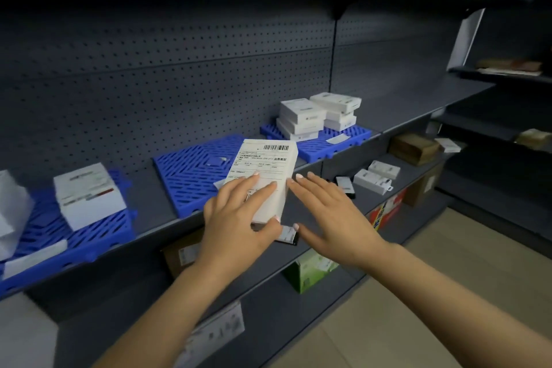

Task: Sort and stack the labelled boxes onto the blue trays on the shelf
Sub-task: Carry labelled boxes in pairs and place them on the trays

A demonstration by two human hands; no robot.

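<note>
One white rectangular cardboard box with a barcoded shipping label (263, 179) is in play, held by the left hand (239, 218): fingers flat across the label face, thumb hooked under the near short end, so it grips the box. Right hand (325, 215) spread flat, fingers straight, just beside the box's right long edge, holding nothing; whether its fingertips touch that edge I cannot tell

Landmark = middle blue slatted plastic tray (194, 170) on the dark grey metal shelf (155, 203). Box sits over the tray's front-right corner, tilted, near end raised off the shelf edge, far end leaning toward the tray. Long axis runs away from the person, front to back of the shelf, angled a bit right. So the tray's bare area lies ahead and left of the box; left hand is the nearer one and already has it

Right of that tray: another blue slatted tray (352, 137) carrying stacked small white boxes (316, 116). Left of it: a third blue tray (98, 233) with a white labelled box (89, 194) on it

Judgement: coming move likely a short push forward-left to lay the box flat on the middle tray, right hand squaring the side
</note>
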